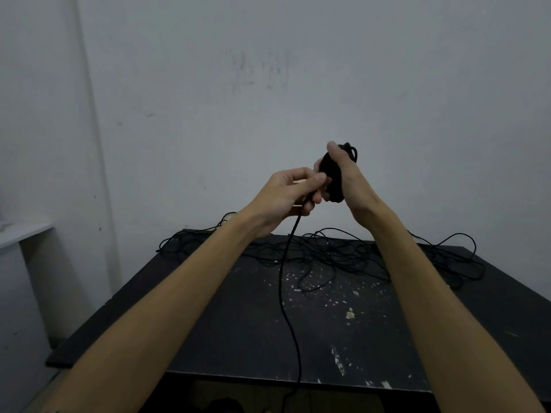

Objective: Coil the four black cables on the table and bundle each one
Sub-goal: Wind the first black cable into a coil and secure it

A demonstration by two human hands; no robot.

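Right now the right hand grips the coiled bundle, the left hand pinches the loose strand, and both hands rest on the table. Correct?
Not quite. The right hand grips the coiled bundle and the left hand pinches the loose strand, but the head view shows both raised above the table.

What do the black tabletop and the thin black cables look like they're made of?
Black tabletop: probably painted wood or board, matte; pale chips and scratches show through the coating. Thin black cables: seemingly rubber or plastic sheathing, dull; they lie in loose, limp loops.

Black cables tangled on black tabletop flecked with white paint specks; pale grey wall faintly smudged.
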